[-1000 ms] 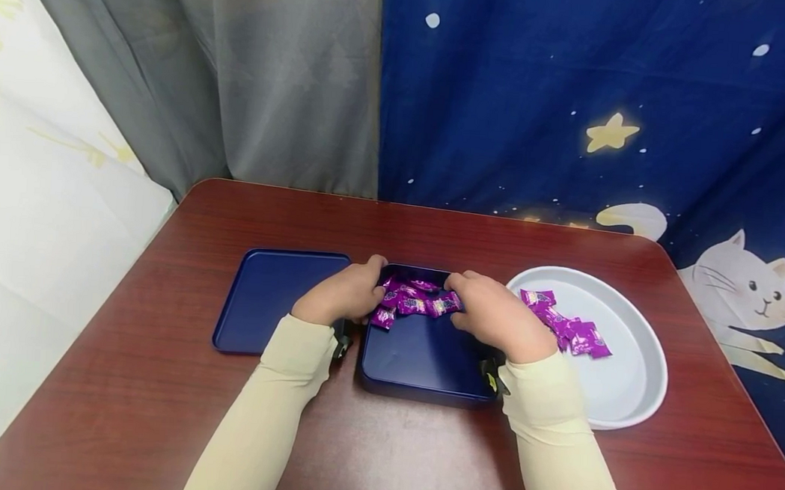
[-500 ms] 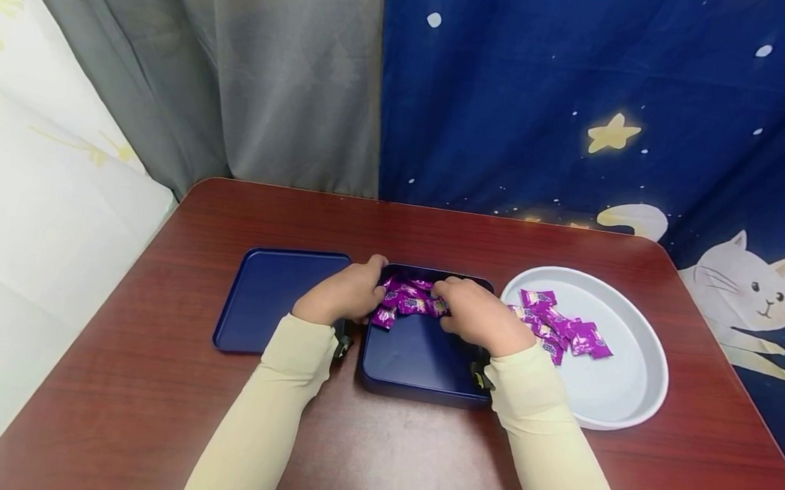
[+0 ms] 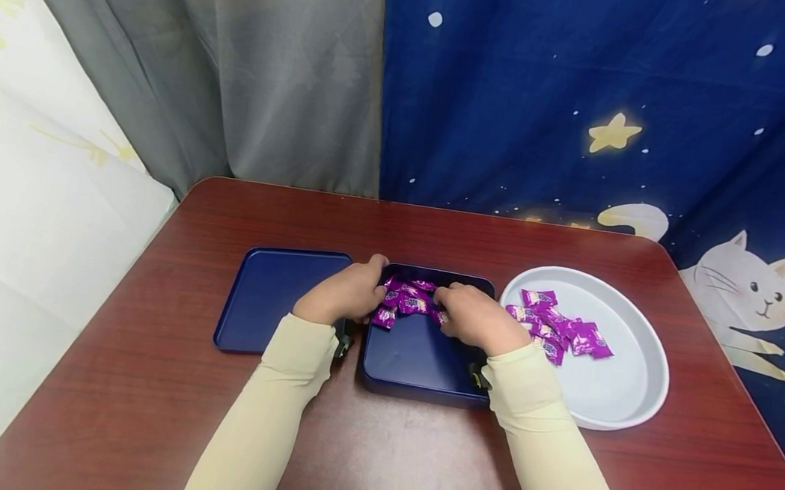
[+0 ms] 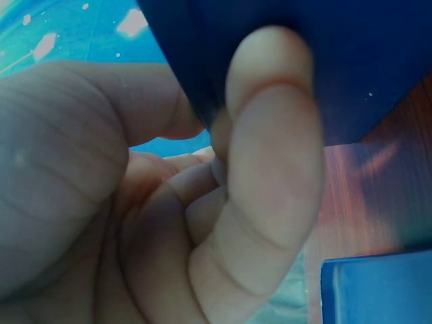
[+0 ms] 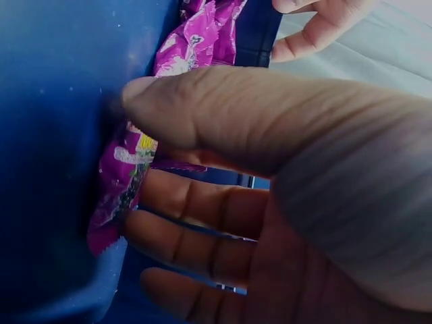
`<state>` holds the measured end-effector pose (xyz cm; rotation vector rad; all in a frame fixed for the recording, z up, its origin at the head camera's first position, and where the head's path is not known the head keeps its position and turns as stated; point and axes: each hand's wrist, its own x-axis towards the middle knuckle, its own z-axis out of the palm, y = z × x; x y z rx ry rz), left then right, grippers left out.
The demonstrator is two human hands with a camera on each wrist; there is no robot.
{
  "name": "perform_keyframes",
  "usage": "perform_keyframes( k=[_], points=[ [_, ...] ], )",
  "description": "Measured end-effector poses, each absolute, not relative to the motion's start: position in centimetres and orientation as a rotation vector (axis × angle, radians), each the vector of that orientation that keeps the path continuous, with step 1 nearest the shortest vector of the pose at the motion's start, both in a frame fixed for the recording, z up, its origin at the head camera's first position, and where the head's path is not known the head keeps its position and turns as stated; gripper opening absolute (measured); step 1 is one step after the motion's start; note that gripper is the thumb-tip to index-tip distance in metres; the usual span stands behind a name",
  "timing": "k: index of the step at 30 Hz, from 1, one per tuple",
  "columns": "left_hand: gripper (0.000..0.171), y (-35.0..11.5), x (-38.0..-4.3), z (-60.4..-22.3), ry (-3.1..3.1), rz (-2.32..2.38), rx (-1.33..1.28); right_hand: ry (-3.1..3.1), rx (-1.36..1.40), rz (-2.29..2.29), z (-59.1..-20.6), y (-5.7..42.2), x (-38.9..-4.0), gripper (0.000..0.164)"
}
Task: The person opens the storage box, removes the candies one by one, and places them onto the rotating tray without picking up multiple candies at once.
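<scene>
In the head view, the left hand (image 3: 345, 291) grips the left wall of a blue box (image 3: 419, 359) near its far left corner. Inside the box, the right hand (image 3: 479, 314) pinches a purple packet (image 3: 438, 317); more packets (image 3: 412, 305) gather toward that same corner. A blue tray (image 3: 274, 301) lies toward the table's (image 3: 146, 410) left edge; a white dish (image 3: 634, 372) (with its own packet pile (image 3: 566, 330)) sits nearer the right.

In the left wrist view, thumb and fingers hold the box wall.

In the right wrist view, thumb and fingertips close around the crinkled packet.
</scene>
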<state>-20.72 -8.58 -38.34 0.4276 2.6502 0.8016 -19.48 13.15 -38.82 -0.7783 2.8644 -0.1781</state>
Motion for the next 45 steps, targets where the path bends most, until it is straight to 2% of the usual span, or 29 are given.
perform_keyframes(
  k=[4,10,13,33,39,45],
  points=[
    [0.052,-8.52,-20.75,-38.30,2.648,0.803,0.424,2.855,-0.742,-0.154,-38.99,13.12,-19.51,0.031],
    [0.053,-8.48,-20.70,-38.14,2.635,0.810,0.413,2.846,-0.705,-0.162,-38.99,13.06,-19.49,0.015],
    [0.053,-8.50,-20.71,-38.13,2.632,0.810,0.409,2.836,-0.704,-0.179,-38.97,12.99,-19.52,0.013],
    [0.052,-8.55,-20.62,-38.06,2.644,0.800,0.409,2.854,-0.701,-0.245,-38.42,12.84,-19.61,0.023],
    [0.052,-8.50,-20.69,-38.21,2.644,0.800,0.403,2.881,-0.720,-0.242,-38.67,12.85,-19.69,0.017],
    [0.052,-8.52,-20.66,-38.10,2.642,0.807,0.405,2.900,-0.734,-0.252,-38.76,12.90,-19.82,0.019]
  ],
)
